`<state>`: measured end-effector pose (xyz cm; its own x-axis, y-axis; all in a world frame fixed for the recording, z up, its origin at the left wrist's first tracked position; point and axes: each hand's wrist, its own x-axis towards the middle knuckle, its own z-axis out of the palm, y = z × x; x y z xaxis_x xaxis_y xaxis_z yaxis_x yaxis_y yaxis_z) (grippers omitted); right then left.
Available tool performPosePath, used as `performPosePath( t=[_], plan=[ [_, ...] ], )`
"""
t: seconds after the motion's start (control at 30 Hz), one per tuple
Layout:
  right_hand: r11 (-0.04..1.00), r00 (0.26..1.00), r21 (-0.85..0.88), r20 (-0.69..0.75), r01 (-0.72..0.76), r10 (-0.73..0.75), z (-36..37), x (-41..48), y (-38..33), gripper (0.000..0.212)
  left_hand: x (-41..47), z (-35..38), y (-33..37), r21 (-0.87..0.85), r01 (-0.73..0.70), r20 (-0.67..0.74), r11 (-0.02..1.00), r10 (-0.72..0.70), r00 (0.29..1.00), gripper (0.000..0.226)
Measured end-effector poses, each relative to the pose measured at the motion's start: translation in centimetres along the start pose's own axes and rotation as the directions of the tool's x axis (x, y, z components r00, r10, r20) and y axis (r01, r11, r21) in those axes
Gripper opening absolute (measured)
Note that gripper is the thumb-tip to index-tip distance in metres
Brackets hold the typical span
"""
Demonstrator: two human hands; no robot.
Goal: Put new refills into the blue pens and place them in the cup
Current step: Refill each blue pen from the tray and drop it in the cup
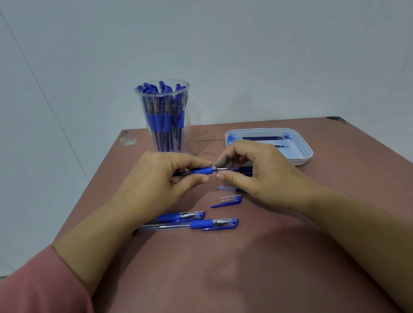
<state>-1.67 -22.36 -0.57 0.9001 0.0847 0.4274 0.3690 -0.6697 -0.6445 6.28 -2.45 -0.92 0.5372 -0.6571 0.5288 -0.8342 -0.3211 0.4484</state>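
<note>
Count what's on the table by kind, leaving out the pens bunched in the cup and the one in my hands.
Capped pens lying on the table: 2
Loose pen caps: 2
Clear cup: 1
White tray: 1
Refills in the tray: 2
Total: 8

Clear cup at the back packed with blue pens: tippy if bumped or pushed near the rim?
Probably somewhat. The cup is tall, narrows toward its base, and the pens fill it up to the rim, so the load likely sits high. Its thin clear wall looks light and may flex. A push near the base would more likely slide it across the table.
</note>
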Motion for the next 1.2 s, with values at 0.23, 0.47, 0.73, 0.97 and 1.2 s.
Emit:
performPosePath(
  t=[0.23,0.47,0.73,0.97,1.2],
  plan=[
    [0.998,1.0,-0.065,-0.025,0.008,-0.01,-0.03,0.11,0.19,0.013,0.0,-0.08,0.12,0.003,-0.004,-0.028,1.0,0.004,1.0,0.032],
    [0.997,0.998,-0.055,-0.024,0.052,-0.053,-0.13,-0.02,0.1,0.015,0.07,-0.05,0.0,0.014,-0.008,-0.028,1.0,0.008,1.0,0.03],
    [0.996,0.999,-0.083,-0.048,0.021,-0.025,-0.3,-0.14,0.18,0.028,0.09,-0.07,-0.07,0.035,0.007,-0.022,0.999,-0.006,1.0,0.035],
    [0.998,0.998,-0.013,-0.018,-0.063,0.063,0.29,0.08,0.16,0.011,0.1,-0.04,-0.06,0.054,0.008,-0.013,0.998,-0.007,1.0,0.036],
    [0.996,0.996,0.029,-0.026,-0.089,0.09,0.19,0.08,0.22,0.017,0.06,-0.11,-0.05,0.028,-0.004,-0.021,1.0,0.004,1.0,0.032]
  ],
)
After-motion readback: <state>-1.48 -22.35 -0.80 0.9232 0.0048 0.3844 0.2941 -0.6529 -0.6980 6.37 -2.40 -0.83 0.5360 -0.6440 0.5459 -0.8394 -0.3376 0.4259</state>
